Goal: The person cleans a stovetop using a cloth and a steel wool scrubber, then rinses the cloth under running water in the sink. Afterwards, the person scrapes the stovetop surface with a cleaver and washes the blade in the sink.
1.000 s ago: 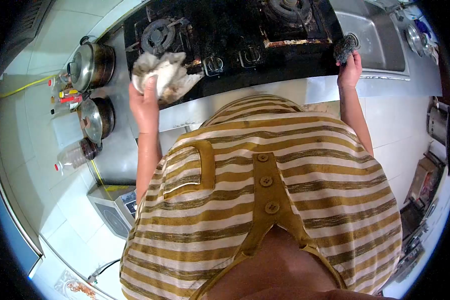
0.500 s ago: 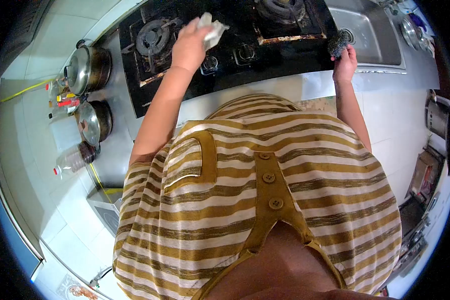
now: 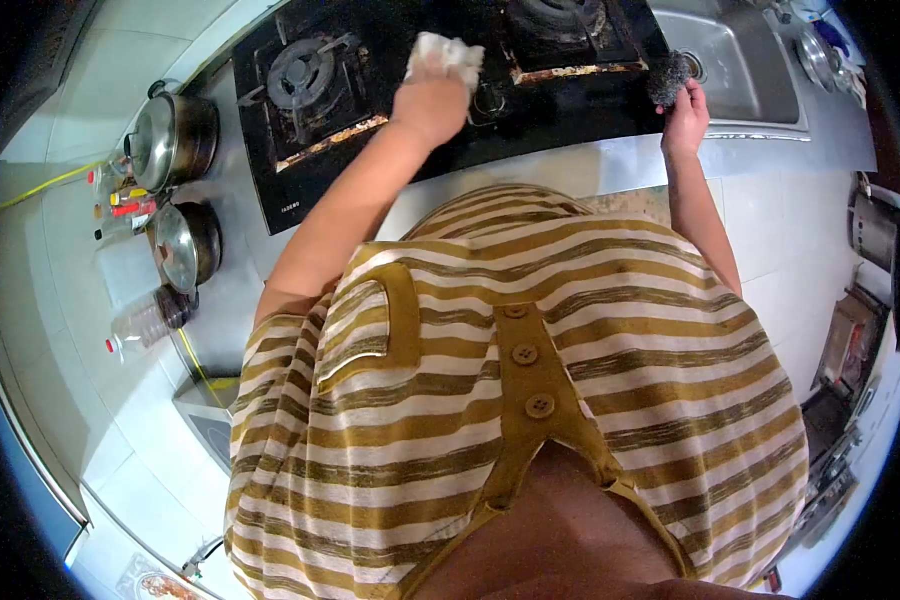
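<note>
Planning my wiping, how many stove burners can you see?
2: left burner, toward the pots; right burner, toward the sink, partly cut off by the top edge. More may lie beyond view.

2 lidded pots [image 3: 196, 145], steel counter [image 3: 225, 305], left.
Clear red-capped bottle [image 3: 142, 322] near lower pot [image 3: 198, 248]; small bottles [image 3: 130, 197] beside upper pot; steel sink [image 3: 758, 75] at right, metalware [image 3: 818, 60] just past it.

From where I sit, the white cloth [image 3: 452, 54] looks blurred, so I can't tell exactly how the left hand [image 3: 433, 105] grips it. The scouring pad [image 3: 669, 78] hides some of the right hand's [image 3: 685, 120] fingertips from me. The top edge crops the right burner [image 3: 558, 20] and the sink [image 3: 763, 88]. The stove [image 3: 395, 35] lettering [image 3: 290, 207] is too small to read.
</note>
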The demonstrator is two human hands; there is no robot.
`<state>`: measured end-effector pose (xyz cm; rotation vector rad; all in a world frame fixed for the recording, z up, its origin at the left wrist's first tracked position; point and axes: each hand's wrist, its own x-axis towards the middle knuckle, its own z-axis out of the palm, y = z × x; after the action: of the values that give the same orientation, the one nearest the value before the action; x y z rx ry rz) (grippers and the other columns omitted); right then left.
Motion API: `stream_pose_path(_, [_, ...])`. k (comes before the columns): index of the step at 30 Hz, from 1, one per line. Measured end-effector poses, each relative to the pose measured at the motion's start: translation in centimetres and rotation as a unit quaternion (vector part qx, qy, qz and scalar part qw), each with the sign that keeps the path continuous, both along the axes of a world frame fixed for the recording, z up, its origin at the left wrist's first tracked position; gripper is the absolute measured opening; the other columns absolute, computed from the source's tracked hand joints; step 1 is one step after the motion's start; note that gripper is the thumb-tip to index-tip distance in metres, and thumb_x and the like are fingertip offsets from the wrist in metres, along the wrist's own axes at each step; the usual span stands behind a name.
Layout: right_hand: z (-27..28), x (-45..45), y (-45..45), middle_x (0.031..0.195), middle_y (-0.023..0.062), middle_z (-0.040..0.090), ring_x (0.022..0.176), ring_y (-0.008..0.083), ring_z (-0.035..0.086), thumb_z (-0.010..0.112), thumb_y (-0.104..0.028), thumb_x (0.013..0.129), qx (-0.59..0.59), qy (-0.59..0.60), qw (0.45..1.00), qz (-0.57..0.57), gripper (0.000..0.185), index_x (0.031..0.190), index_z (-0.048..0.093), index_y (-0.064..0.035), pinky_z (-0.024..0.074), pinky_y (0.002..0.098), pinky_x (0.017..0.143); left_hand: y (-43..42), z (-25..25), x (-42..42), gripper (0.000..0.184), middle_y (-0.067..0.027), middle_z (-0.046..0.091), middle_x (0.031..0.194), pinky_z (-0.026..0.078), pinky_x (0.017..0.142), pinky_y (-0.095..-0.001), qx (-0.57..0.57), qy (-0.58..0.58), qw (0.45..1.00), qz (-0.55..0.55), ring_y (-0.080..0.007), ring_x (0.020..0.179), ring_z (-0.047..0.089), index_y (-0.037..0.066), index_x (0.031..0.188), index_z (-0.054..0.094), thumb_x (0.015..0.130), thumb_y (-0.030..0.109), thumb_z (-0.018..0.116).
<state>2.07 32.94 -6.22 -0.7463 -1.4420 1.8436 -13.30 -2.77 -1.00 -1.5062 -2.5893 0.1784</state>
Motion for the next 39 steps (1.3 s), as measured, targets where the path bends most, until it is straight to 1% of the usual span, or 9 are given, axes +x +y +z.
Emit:
stream_pose_path(1, [0.0,0.3,-0.3,0.092,0.0041,0.059,0.070,0.0126,0.057,0.055,-0.010,0.091,-0.001,-0.005,1.000,0.006,0.020,0.110,0.057,-0.0040,0.0484,0.0262,0.050,0.4,0.0,1.7,0.044,-0.0326,0.036,0.139,0.039,0.099,-0.0472,0.000,-0.106,0.990,0.090,-0.0445,0.125,0.041,-0.005,0.129,0.046,0.089,0.014,0.040])
stream_pose_path(5, [0.9,0.1,-0.5,0.092,0.0028,0.060,0.070,0.0115,0.056,0.054,-0.012,0.092,0.011,-0.019,1.000,0.008,0.017,0.108,0.057,-0.0049,0.0476,0.0251,0.050,-0.3,2.2,3.6,0.042,-0.0269,0.046,0.131,0.040,0.097,-0.0445,-0.062,-0.105,0.991,0.063,-0.0409,0.123,0.044,-0.004,0.123,0.052,0.086,0.014,0.046])
stream_pose_path(7, [1.0,0.0,-0.6,0.093,0.0025,0.060,0.070,0.0112,0.056,0.054,-0.012,0.092,0.007,-0.024,1.000,0.011,0.016,0.107,0.057,-0.0053,0.0473,0.0247,0.051,-1.7,1.1,3.8,0.037,-0.0216,0.051,0.125,0.042,0.093,-0.0427,0.068,0.010,0.997,-0.038,-0.0356,0.117,0.049,-0.004,0.116,0.056,0.084,0.012,0.049])
stream_pose_path(11, [0.9,0.0,-0.4,0.091,0.0023,0.059,0.072,0.0110,0.056,0.053,-0.012,0.093,0.014,-0.028,0.999,0.027,0.014,0.105,0.056,-0.0061,0.0468,0.0241,0.051,-2.1,1.4,3.3,0.033,-0.0153,0.053,0.122,0.043,0.089,-0.0421,0.114,-0.032,0.992,-0.048,-0.0312,0.114,0.050,0.000,0.112,0.058,0.081,0.009,0.053])
stream_pose_path(13, [0.7,0.1,-0.3,0.090,0.0029,0.059,0.071,0.0112,0.055,0.053,-0.012,0.093,0.013,-0.020,0.999,0.036,0.012,0.103,0.056,-0.0060,0.0464,0.0241,0.051,-1.6,1.8,3.0,0.036,-0.0100,0.054,0.122,0.043,0.086,-0.0425,0.085,-0.125,0.988,0.038,-0.0306,0.107,0.053,0.009,0.114,0.059,0.078,0.006,0.057])
stream_pose_path(17, [0.9,0.3,-0.2,0.092,0.0043,0.062,0.072,0.0120,0.057,0.051,-0.010,0.093,0.014,-0.029,0.998,0.045,0.014,0.106,0.054,-0.0066,0.0463,0.0249,0.051,-0.4,2.7,2.3,0.037,-0.0043,0.056,0.114,0.046,0.081,-0.0429,0.067,-0.095,0.988,0.105,-0.0305,0.094,0.056,0.018,0.110,0.060,0.076,0.005,0.058])
stream_pose_path(25, [1.4,0.2,-0.6,0.092,0.0037,0.061,0.070,0.0113,0.056,0.052,-0.010,0.093,0.011,-0.033,0.998,0.054,0.014,0.106,0.055,-0.0062,0.0461,0.0246,0.051,3.7,1.6,1.2,0.021,-0.0192,0.056,0.102,0.053,0.074,-0.0425,0.127,-0.107,0.961,0.223,-0.0343,0.091,0.057,0.004,0.100,0.062,0.081,0.009,0.055])
stream_pose_path(34, [1.4,0.7,0.1,0.093,0.0040,0.061,0.070,0.0106,0.056,0.051,-0.009,0.093,-0.030,-0.009,0.992,0.121,0.020,0.112,0.053,-0.0030,0.0462,0.0238,0.051,-0.2,2.3,9.3,0.021,-0.0161,0.054,0.097,0.053,0.073,-0.0407,0.098,-0.083,0.962,0.240,-0.0322,0.088,0.055,0.003,0.099,0.060,0.080,0.009,0.052])
stream_pose_path(39, [0.0,1.1,0.7,0.096,0.0036,0.062,0.074,0.0108,0.057,0.050,-0.009,0.094,-0.036,-0.011,0.990,0.133,0.020,0.113,0.054,-0.0054,0.0475,0.0248,0.055,-3.9,2.6,11.3,0.026,-0.0053,0.055,0.103,0.050,0.070,-0.0349,0.065,-0.017,0.982,0.178,-0.0245,0.090,0.054,0.010,0.101,0.061,0.076,0.011,0.055])
